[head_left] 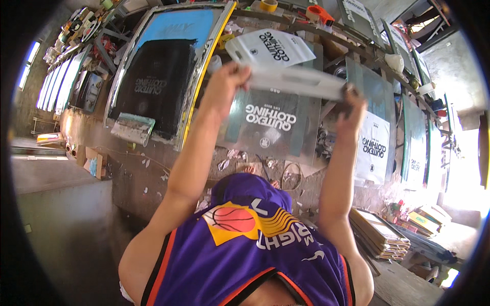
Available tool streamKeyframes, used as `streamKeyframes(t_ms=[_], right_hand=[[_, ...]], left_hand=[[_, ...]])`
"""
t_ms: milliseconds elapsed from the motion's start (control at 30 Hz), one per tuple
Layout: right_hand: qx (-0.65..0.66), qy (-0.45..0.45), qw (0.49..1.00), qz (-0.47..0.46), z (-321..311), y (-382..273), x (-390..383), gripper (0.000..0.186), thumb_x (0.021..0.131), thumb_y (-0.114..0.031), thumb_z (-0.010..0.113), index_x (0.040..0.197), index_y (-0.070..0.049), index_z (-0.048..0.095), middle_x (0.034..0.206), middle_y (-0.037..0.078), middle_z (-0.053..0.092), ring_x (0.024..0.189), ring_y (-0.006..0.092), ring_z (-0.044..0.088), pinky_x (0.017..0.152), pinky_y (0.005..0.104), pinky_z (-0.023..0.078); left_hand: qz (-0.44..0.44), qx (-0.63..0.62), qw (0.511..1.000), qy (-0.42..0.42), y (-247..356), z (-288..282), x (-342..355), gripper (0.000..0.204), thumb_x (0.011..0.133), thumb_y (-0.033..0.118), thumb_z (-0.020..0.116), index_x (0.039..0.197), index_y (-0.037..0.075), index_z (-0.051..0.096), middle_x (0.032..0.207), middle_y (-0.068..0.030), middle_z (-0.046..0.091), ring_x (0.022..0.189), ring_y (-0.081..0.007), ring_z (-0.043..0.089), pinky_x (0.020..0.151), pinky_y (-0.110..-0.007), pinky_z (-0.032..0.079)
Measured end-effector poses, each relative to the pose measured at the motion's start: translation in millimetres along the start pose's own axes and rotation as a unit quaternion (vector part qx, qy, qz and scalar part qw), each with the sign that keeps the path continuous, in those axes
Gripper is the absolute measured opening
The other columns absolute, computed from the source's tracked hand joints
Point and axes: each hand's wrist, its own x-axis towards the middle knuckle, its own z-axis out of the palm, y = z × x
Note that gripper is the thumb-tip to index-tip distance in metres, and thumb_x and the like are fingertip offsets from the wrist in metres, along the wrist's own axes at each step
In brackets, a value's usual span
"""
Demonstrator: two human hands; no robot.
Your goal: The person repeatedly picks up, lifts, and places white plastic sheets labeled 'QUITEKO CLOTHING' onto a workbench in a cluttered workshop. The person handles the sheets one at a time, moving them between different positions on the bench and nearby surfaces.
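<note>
Both my hands hold up a white plastic bag (pixel 278 77) by its two upper corners, stretched level between them; it is blurred by motion, and a handle slot shows near its edge. My left hand (pixel 229 85) pinches one corner and my right hand (pixel 352 109) the other. Beneath it lies a grey, glossy plate (pixel 245 142) with white lettering. Beyond the held bag, another white bag (pixel 245 45) with black print lies at a slant. To the left, a screen-printing frame (pixel 204 58) carries dark ink on its mesh, with a squeegee (pixel 133 128) at its near end.
At the right, a printed white bag (pixel 376 132) rests on a plate, with more plates (pixel 414 137) further along. Rolls of yellow tape (pixel 268 5) and an orange tape dispenser (pixel 319 14) sit at the back. Stacked wooden frames (pixel 380 235) stand at lower right.
</note>
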Motion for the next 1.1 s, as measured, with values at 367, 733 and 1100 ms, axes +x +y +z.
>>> streamKeyframes(t_ms=[367,733,1100], right_hand=[[-0.041,-0.172,0.984,-0.009,-66.5,39.5,-59.9,0.014,0.086,-0.011,0.070,0.090,0.002,0.065,0.081,0.002,0.063,0.073,0.0089,0.056,0.064,0.0225,0.042],[-0.202,-0.170,0.954,0.143,-149.8,199.6,-121.7,0.021,0.083,-0.007,0.067,0.096,0.009,0.067,0.084,0.008,0.069,0.078,0.0134,0.061,0.072,0.0276,0.049],[-0.393,-0.131,0.907,0.073,-182.6,222.7,-111.1,0.033,0.084,-0.025,0.068,0.095,0.006,0.068,0.085,0.017,0.071,0.077,0.0206,0.068,0.075,0.0331,0.052]], left_hand=[[-0.056,0.146,0.987,-0.023,-40.0,-23.4,-57.7,0.020,0.092,0.019,0.064,0.096,-0.001,0.067,0.083,-0.0017,0.064,0.074,-0.0093,0.054,0.071,-0.025,0.042],[-0.259,0.221,0.940,0.005,-197.7,-100.1,-134.6,0.020,0.089,0.012,0.066,0.102,-0.003,0.068,0.091,-0.0042,0.068,0.077,-0.0103,0.060,0.073,-0.027,0.047],[-0.105,0.536,0.835,0.061,-181.1,-94.9,-127.7,0.030,0.085,0.028,0.071,0.087,-0.002,0.065,0.080,-0.0180,0.069,0.078,-0.0332,0.068,0.071,-0.041,0.051]])
